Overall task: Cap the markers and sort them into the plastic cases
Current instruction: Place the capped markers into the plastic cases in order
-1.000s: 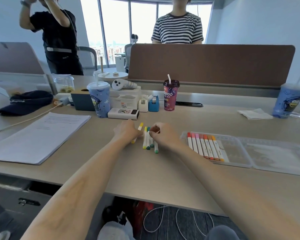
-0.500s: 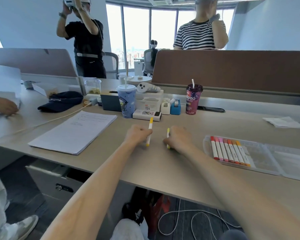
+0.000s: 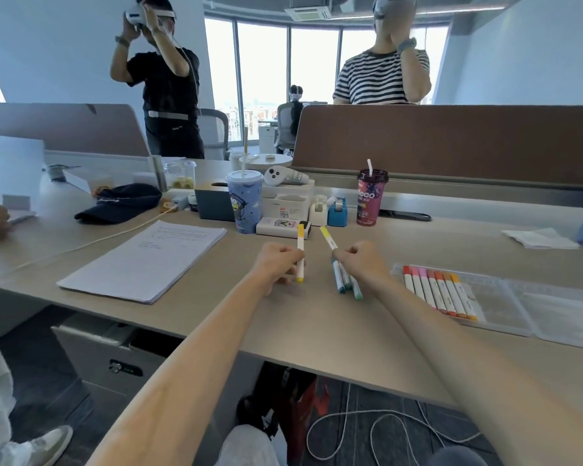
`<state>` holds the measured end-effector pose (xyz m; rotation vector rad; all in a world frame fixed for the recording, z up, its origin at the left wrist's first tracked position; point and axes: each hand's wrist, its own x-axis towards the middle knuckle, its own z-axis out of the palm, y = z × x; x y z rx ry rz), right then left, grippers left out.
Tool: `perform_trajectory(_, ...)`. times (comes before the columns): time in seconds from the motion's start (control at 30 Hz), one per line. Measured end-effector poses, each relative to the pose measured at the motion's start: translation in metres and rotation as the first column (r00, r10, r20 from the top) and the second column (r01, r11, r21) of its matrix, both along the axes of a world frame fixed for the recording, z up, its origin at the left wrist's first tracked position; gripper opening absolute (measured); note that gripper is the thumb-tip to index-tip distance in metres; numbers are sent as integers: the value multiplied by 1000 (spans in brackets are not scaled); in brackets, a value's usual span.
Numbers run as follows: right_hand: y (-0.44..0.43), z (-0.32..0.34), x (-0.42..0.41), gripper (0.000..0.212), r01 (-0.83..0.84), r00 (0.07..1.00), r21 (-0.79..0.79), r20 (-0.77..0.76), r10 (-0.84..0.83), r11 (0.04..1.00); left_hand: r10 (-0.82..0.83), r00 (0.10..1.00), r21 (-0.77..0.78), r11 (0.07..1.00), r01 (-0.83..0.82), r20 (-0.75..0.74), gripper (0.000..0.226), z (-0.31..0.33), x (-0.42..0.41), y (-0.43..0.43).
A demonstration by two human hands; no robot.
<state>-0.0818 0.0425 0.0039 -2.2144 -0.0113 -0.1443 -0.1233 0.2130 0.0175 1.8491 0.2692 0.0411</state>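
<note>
My left hand [image 3: 276, 264] grips a white marker with yellow caps [image 3: 300, 245], held nearly upright over the desk. My right hand [image 3: 360, 260] grips a second yellow-capped marker [image 3: 328, 239], tilted up and to the left. Under and just left of my right hand lie three green and teal markers [image 3: 345, 284] on the desk. To the right sits an open clear plastic case [image 3: 495, 307] with several red, pink and orange markers [image 3: 438, 290] lined up in its left end.
A stack of paper [image 3: 148, 257] lies at the left. Behind the hands stand a blue cup [image 3: 244, 200], a purple drink cup [image 3: 371, 196], tape dispensers [image 3: 337, 211] and a white box [image 3: 281, 227]. A napkin [image 3: 535, 237] lies far right. Two people stand beyond the desk.
The head camera tilted up. Both hands lifted their yellow markers off the desk and drew apart, which uncovered the green and teal markers lying beneath.
</note>
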Motion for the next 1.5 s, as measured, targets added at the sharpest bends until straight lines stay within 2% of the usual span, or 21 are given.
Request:
perform_trajectory(0.13, -41, 7, -5, 22, 37, 998, 191, 33, -44, 981, -75, 997, -4, 997, 75, 19, 21, 7, 6, -38)
perform_trajectory(0.3, -105, 12, -16, 23, 72, 995, 296, 50, -91, 953, -200, 979, 19, 980, 200, 27, 23, 13, 16, -101)
perform_trajectory(0.43, -154, 12, -26, 17, 108, 987, 305, 83, -139, 946, -284, 958, 14, 959, 283, 51, 16, 15, 18, -153)
perform_trajectory(0.77, -250, 11, -45, 14, 249, 952, 317, 93, -291, 915, -443, 896, 72, 895, 440, 29, 22, 13, 18, -246)
perform_trajectory(1.0, -282, -3, -53, 15, 273, 952, 299, 50, -301, 914, -433, 902, 269, 868, 417, -3, 25, 8, 27, -277)
perform_trajectory(1.23, -288, -11, -49, 17, 245, 962, 311, 37, -269, 918, -403, 913, 519, 769, 372, -58, 29, -4, 37, -280)
perform_trajectory(1.33, -284, -16, -44, 13, 217, 970, 313, 34, -239, 925, -399, 916, 547, 759, 351, -34, 36, -11, 40, -278)
perform_trajectory(1.5, -274, -19, -39, 11, 175, 979, 295, 47, -197, 939, -382, 924, 550, 769, 326, -14, 31, -16, 45, -279)
